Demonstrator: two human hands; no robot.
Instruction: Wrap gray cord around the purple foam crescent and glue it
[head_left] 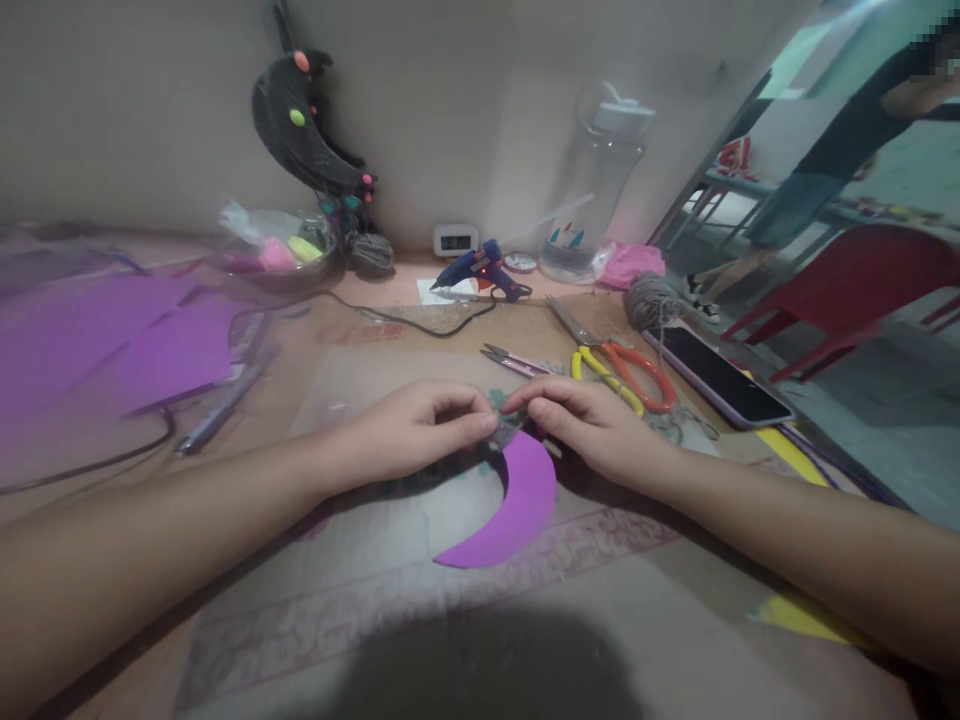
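A purple foam crescent [516, 505] lies flat on the table in front of me. My left hand [420, 430] and my right hand [585, 420] meet at its upper tip. Both hands have their fingers curled and pinched together on a small dark piece [504, 432] at that tip. I cannot make out what the small piece is. Both forearms rest low over the table.
Orange-handled scissors [622, 365], small snips [514, 360] and a phone [720, 375] lie beyond my right hand. A blue glue gun [480, 272], twine ball [651, 300], water bottle [600, 180] and bowl [281, 255] stand farther back. Purple foam sheets [135, 350] lie left. A person stands at far right.
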